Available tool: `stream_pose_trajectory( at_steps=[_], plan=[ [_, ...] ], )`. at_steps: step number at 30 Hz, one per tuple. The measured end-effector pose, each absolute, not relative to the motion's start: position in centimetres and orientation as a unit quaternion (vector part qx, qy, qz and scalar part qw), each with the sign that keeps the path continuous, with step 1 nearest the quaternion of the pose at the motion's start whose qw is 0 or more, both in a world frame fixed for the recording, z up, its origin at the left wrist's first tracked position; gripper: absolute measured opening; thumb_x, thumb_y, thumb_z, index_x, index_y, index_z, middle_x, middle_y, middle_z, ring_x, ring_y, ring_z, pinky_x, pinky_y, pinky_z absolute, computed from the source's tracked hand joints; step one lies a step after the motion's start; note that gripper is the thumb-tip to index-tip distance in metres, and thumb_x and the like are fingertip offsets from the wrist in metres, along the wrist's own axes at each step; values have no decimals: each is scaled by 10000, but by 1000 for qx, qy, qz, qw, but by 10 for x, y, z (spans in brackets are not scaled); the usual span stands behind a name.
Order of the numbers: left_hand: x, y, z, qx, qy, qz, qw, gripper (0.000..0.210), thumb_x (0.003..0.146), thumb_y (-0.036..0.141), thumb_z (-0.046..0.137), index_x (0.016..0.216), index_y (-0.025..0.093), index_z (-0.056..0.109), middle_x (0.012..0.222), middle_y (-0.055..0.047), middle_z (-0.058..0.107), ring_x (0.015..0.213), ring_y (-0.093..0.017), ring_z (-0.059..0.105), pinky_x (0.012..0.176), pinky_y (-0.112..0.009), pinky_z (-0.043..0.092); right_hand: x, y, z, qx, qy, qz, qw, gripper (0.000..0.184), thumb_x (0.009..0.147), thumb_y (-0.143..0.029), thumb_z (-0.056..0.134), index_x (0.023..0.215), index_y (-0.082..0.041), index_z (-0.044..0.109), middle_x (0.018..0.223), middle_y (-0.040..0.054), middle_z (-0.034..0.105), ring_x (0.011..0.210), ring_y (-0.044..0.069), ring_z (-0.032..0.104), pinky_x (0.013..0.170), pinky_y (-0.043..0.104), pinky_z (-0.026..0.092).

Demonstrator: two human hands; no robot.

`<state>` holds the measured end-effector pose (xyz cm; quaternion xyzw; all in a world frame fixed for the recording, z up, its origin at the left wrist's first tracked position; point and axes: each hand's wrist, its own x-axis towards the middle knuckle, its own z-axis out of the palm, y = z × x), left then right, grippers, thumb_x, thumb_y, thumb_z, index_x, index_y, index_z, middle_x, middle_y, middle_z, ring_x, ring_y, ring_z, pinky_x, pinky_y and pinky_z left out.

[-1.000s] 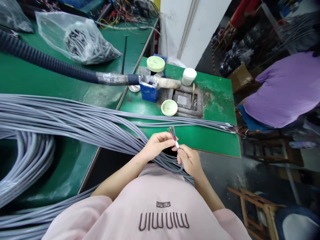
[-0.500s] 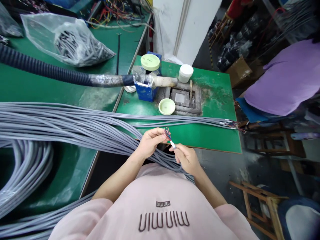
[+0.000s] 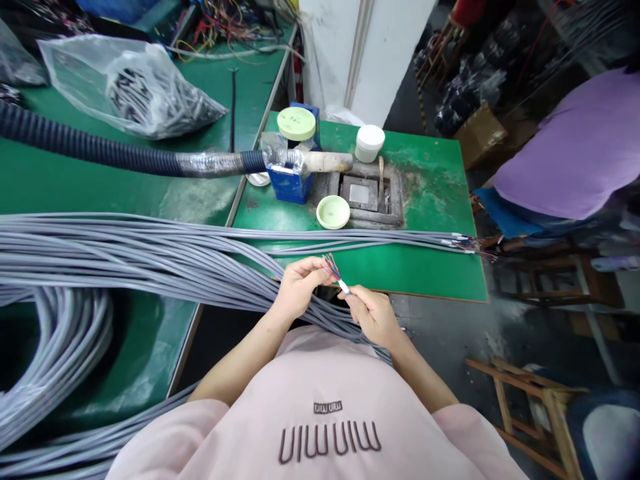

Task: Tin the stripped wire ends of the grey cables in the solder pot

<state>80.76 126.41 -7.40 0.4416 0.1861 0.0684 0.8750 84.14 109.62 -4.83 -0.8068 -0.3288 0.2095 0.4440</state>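
My right hand [image 3: 373, 313] is closed round the end of a grey cable, just below its white sleeve [image 3: 344, 287]. Thin coloured wires [image 3: 332, 268] fan out of that sleeve toward the upper left. Thumb and fingers of my left hand [image 3: 299, 285] pinch some of these wires near their tips. Under and beside both hands runs a thick bundle of grey cables [image 3: 200, 267]. Beyond the hands, a few more grey cables [image 3: 350, 236] lie across the green table, with stripped, coloured wire ends [image 3: 480, 245] at its right edge.
A soldering pot [image 3: 360, 193] is set in the table behind a pale green lid [image 3: 333, 212]. Near it stand a white jar [image 3: 370, 142], a blue box [image 3: 290, 183] and a ribbed hose [image 3: 125, 155]. A person in purple [image 3: 575, 147] sits at right, near a wooden stool [image 3: 525, 400].
My left fingers have shifted slightly on the coloured wires, which now spread a little wider. My right hand keeps its hold on the cable. The view has moved slightly.
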Motion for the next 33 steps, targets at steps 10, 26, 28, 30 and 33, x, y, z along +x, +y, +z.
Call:
stream_pose_trajectory(
  at_steps=[10,26,28,30,33],
  plan=[
    [811,1263,-65,433,160,54,885,66,547,143,651,559,149,586,510,19,584,474,-81,499,515,-202,407,841,1097,-46,-809,-349,201,429,335,960,-368,380,882,-175,641,519,-31,487,500,96,461,531,214,368],
    [807,1260,-83,489,128,19,863,70,693,200,626,682,154,575,562,18,602,533,-94,529,572,-222,424,849,1098,-48,-783,-280,218,511,363,915,-302,457,1239,-162,543,705,-13,571,580,93,508,591,219,423],
    [807,1251,-87,475,127,2,871,39,694,180,604,708,156,576,572,23,598,534,-89,523,573,-218,420,851,1101,-47,-797,-261,204,505,402,870,-311,536,1243,-162,549,634,-41,534,546,88,479,565,211,412],
    [806,1243,-90,461,125,-11,879,50,681,152,581,730,158,582,583,31,586,534,-83,512,572,-214,415,853,1104,-48,-812,-257,191,489,395,850,-319,570,1215,-171,585,568,-57,521,511,86,466,540,205,403],
    [806,1236,-91,445,130,-5,886,69,648,129,565,707,160,581,566,39,566,531,-78,497,564,-210,405,855,1107,-49,-820,-270,161,478,329,882,-334,527,1154,-190,644,653,-14,642,541,99,536,553,212,433]
  ],
)
